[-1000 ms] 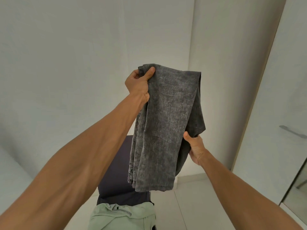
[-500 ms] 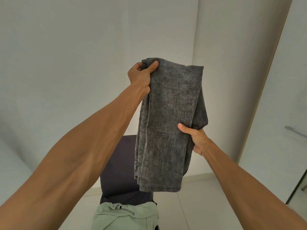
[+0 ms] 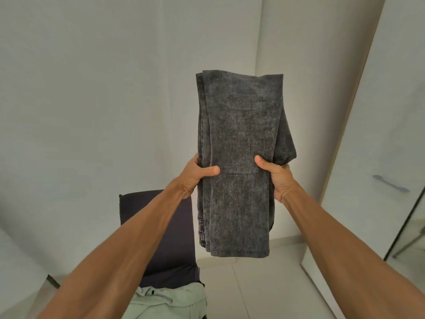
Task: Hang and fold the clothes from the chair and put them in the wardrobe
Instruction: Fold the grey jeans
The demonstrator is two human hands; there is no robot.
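Right of the fingers stands the wardrobe door (image 3: 379, 134) with its handle (image 3: 391, 184); what it holds cannot be seen. Below the fingers, the chair (image 3: 165, 238) carries a pale green garment (image 3: 170, 302). The left hand (image 3: 195, 173) and right hand (image 3: 277, 178) clamp the folded dark grey jeans (image 3: 241, 134) at mid-height, thumbs in front, upright in the air.
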